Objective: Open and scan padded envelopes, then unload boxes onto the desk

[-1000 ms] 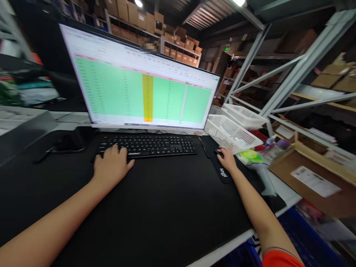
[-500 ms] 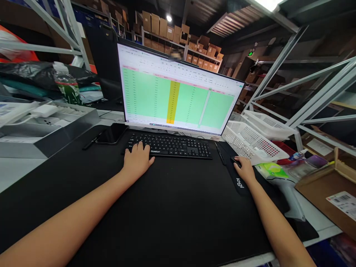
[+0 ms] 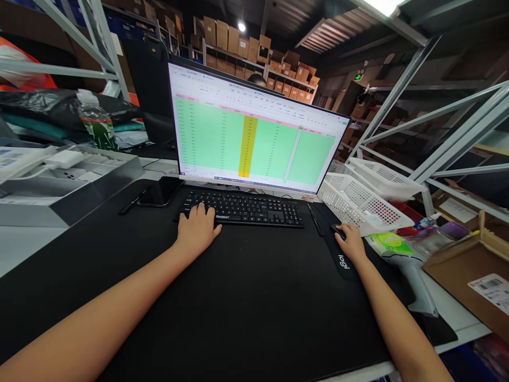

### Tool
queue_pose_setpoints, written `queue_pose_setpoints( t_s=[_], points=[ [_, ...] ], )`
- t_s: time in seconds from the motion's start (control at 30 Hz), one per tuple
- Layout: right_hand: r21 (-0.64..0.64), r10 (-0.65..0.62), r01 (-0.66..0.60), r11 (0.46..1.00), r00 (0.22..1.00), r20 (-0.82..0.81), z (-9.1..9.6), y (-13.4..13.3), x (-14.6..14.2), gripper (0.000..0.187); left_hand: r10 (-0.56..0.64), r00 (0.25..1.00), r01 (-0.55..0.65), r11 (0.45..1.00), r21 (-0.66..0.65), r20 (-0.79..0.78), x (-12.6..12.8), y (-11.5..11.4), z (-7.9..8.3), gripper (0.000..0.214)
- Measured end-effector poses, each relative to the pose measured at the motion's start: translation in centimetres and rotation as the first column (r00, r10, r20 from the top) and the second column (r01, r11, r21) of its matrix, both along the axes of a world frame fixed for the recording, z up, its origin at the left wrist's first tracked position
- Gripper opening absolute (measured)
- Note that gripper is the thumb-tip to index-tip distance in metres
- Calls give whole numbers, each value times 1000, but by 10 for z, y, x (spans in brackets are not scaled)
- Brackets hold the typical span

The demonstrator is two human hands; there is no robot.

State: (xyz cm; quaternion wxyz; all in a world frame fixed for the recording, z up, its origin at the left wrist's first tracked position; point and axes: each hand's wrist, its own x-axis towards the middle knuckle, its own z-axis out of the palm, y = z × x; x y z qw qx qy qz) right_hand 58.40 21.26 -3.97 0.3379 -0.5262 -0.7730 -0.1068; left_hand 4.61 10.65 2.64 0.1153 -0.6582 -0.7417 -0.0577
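My left hand (image 3: 196,227) rests on the left end of a black keyboard (image 3: 254,208), fingers apart on the keys and thumb out to the side. Over at the right, my right hand (image 3: 350,240) is closed over a black mouse (image 3: 338,232), which it partly covers. The mouse lies on a dark mouse pad (image 3: 345,265) with white lettering. Behind the keyboard stands a monitor (image 3: 222,138) showing a green spreadsheet with one orange-yellow column. A black pen (image 3: 315,218) lies between keyboard and mouse pad.
A phone (image 3: 161,192) and a dark pen-like stick lie left of the keyboard. Farther left are a grey tray (image 3: 99,178) and a bottle (image 3: 96,122). White baskets (image 3: 361,204), a handheld scanner (image 3: 415,281) and a cardboard box (image 3: 473,270) stand at the right. A person's head shows behind the monitor.
Both hands stay where they were, on the keyboard and the mouse. The head behind the monitor has shifted slightly, with less of it showing.
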Motion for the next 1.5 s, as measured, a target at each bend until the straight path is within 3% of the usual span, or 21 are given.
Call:
queue_pose_setpoints(
  t_s=[1.5],
  points=[
    [-2,10,-10,1000,1000,-11,-6,15,-1,32,12,1000,-12,999,36,-4,1,0,-2,48]
  ],
)
